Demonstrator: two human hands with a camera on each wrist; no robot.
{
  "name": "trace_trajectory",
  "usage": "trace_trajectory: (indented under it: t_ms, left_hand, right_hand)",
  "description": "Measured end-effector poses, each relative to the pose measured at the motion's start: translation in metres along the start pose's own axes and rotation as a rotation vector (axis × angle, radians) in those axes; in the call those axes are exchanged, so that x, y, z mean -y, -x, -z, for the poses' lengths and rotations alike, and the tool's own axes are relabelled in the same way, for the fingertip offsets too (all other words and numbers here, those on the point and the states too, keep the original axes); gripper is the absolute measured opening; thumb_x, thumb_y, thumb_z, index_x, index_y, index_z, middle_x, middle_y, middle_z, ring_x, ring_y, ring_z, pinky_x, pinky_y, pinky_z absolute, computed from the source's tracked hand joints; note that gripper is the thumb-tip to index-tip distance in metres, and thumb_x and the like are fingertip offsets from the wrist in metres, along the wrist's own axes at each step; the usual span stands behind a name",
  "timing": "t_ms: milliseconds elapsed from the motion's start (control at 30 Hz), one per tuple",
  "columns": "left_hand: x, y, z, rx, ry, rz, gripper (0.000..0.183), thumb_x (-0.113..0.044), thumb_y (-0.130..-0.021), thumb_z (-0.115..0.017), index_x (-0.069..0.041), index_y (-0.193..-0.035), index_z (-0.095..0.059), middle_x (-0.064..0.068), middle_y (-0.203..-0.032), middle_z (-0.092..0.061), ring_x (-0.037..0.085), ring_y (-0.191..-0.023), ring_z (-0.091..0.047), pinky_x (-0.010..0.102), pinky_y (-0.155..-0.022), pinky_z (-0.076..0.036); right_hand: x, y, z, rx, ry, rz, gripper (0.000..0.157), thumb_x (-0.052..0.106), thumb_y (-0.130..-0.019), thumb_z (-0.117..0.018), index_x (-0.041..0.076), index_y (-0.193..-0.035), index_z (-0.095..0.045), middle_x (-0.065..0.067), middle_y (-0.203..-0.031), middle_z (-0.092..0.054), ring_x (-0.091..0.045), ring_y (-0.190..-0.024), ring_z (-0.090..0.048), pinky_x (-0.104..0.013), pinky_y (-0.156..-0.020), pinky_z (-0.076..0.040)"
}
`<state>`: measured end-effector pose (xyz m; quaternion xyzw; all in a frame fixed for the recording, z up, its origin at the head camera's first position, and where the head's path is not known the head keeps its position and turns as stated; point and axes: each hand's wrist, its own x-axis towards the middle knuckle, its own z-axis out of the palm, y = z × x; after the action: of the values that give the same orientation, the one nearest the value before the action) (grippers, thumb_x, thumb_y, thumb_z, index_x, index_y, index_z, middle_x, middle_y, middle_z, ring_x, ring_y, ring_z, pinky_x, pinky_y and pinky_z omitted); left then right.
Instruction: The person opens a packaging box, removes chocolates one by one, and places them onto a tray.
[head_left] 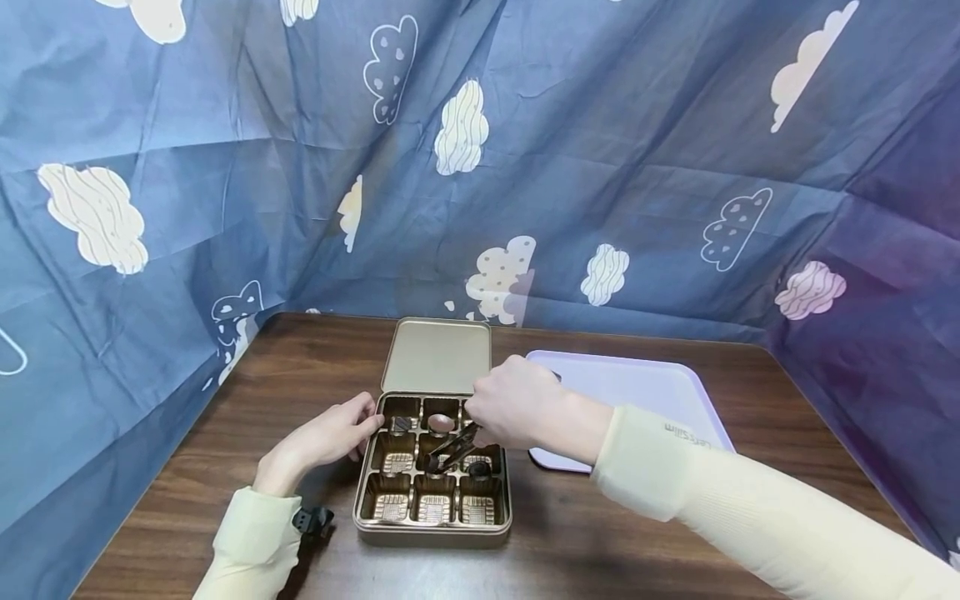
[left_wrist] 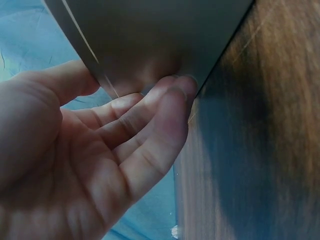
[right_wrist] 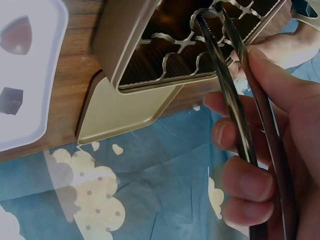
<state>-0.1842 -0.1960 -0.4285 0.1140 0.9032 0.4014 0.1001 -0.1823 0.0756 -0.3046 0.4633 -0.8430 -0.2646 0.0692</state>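
A tin (head_left: 432, 537) with a gold compartment insert stands on the table. Its back row holds a square dark chocolate (head_left: 402, 424) on the left and a round brown chocolate (head_left: 441, 424) in the middle. Another dark piece (head_left: 478, 469) sits in the middle row on the right. My right hand (head_left: 517, 404) grips metal tongs (right_wrist: 235, 110), their tips down at the middle compartment; whether they hold anything there I cannot tell. With relaxed fingers my left hand (head_left: 337, 433) touches the tin's left side, thumb at the rim (left_wrist: 82, 82).
Behind the tin lies its gold lid (head_left: 437, 358). A lavender tray (head_left: 630, 383) is at the right, partly covered by the right arm; on it are a reddish-brown piece (right_wrist: 17, 36) and a dark cube (right_wrist: 11, 101). A blue cloud-print curtain (head_left: 465, 200) surrounds the table.
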Motion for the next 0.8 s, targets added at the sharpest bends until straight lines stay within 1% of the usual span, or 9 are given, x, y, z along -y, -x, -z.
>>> trace_trajectory:
  t_ms: [100, 167, 267, 300, 367, 500, 600, 700, 800]
  left_hand:
    - [-0.001, 0.000, 0.000, 0.000, -0.001, -0.002, 0.012, -0.015, -0.101, -0.052, -0.006, -0.094, -0.047, 0.004, -0.074, -0.056, 0.020, -0.056, -0.060, 0.037, -0.055, -0.054]
    - [-0.002, 0.000, 0.001, 0.000, -0.007, -0.006, 0.012, -0.016, -0.101, -0.052, -0.006, -0.094, -0.047, 0.004, -0.074, -0.056, 0.020, -0.056, -0.059, 0.037, -0.055, -0.053]
    - [-0.001, -0.001, 0.002, -0.001, -0.008, -0.009, 0.012, -0.015, -0.101, -0.052, -0.006, -0.094, -0.047, 0.003, -0.074, -0.056, 0.021, -0.056, -0.060, 0.036, -0.055, -0.053]
    - [0.000, 0.000, 0.002, 0.000, -0.006, -0.008, 0.013, -0.015, -0.101, -0.052, -0.006, -0.094, -0.047, 0.003, -0.074, -0.056, 0.021, -0.056, -0.060, 0.036, -0.055, -0.053]
    - [0.000, 0.001, 0.001, -0.001, 0.000, -0.009, 0.012, -0.014, -0.101, -0.052, -0.006, -0.093, -0.047, 0.003, -0.074, -0.056, 0.021, -0.056, -0.060, 0.037, -0.054, -0.054]
    - [0.000, 0.002, 0.000, -0.004, 0.001, -0.012, 0.012, -0.014, -0.100, -0.052, -0.005, -0.093, -0.047, 0.003, -0.074, -0.057, 0.022, -0.055, -0.060, 0.037, -0.054, -0.054]
    - [-0.001, 0.001, 0.001, -0.008, -0.009, -0.012, 0.012, -0.013, -0.100, -0.052, -0.006, -0.093, -0.047, 0.003, -0.074, -0.057, 0.021, -0.055, -0.060, 0.037, -0.054, -0.054]
    - [-0.002, 0.000, 0.001, -0.008, -0.013, -0.011, 0.012, -0.014, -0.100, -0.052, -0.006, -0.093, -0.047, 0.003, -0.075, -0.057, 0.021, -0.055, -0.060, 0.037, -0.054, -0.053]
    - [-0.003, 0.000, 0.001, -0.007, -0.013, -0.005, 0.012, -0.014, -0.100, -0.053, -0.006, -0.093, -0.047, 0.003, -0.075, -0.057, 0.022, -0.055, -0.060, 0.037, -0.054, -0.053]
  right_hand:
    - [-0.006, 0.007, 0.002, -0.024, 0.005, 0.002, 0.044, 0.061, -0.084, -0.065, 0.025, -0.059, -0.056, 0.007, -0.060, -0.057, -0.012, -0.046, -0.048, -0.035, -0.043, -0.049]
    - [-0.011, 0.013, 0.005, -0.046, 0.001, -0.004, 0.045, 0.060, -0.085, -0.065, 0.024, -0.060, -0.056, 0.007, -0.059, -0.057, -0.012, -0.046, -0.049, -0.033, -0.042, -0.047]
    - [-0.020, 0.022, 0.010, -0.034, -0.025, -0.024, 0.042, 0.057, -0.088, -0.063, 0.025, -0.062, -0.059, 0.006, -0.059, -0.058, -0.014, -0.047, -0.053, -0.032, -0.042, -0.047]
    - [-0.024, 0.025, 0.012, -0.037, -0.031, -0.028, 0.039, 0.053, -0.088, -0.064, 0.024, -0.062, -0.060, 0.006, -0.059, -0.058, -0.014, -0.047, -0.054, -0.031, -0.042, -0.046]
    - [-0.031, 0.032, 0.016, -0.041, -0.057, -0.046, 0.038, 0.052, -0.089, -0.064, 0.024, -0.064, -0.061, 0.006, -0.058, -0.056, -0.013, -0.047, -0.052, -0.031, -0.041, -0.045]
    - [-0.051, 0.053, 0.019, -0.136, -0.086, -0.081, 0.035, 0.051, -0.086, -0.069, 0.022, -0.067, -0.060, 0.009, -0.056, -0.048, -0.010, -0.045, -0.043, -0.031, -0.039, -0.041]
    - [-0.067, 0.070, 0.019, -0.179, -0.120, -0.134, 0.035, 0.051, -0.084, -0.070, 0.023, -0.067, -0.059, 0.010, -0.054, -0.045, -0.010, -0.044, -0.041, -0.034, -0.037, -0.039]
    - [-0.080, 0.087, 0.015, -0.177, -0.137, -0.187, 0.033, 0.049, -0.084, -0.071, 0.024, -0.066, -0.059, 0.009, -0.053, -0.044, -0.011, -0.044, -0.040, -0.037, -0.037, -0.038]
    - [-0.090, 0.102, 0.005, -0.164, -0.144, -0.218, 0.034, 0.049, -0.084, -0.072, 0.025, -0.064, -0.058, 0.009, -0.054, -0.045, -0.012, -0.045, -0.042, -0.039, -0.038, -0.038]
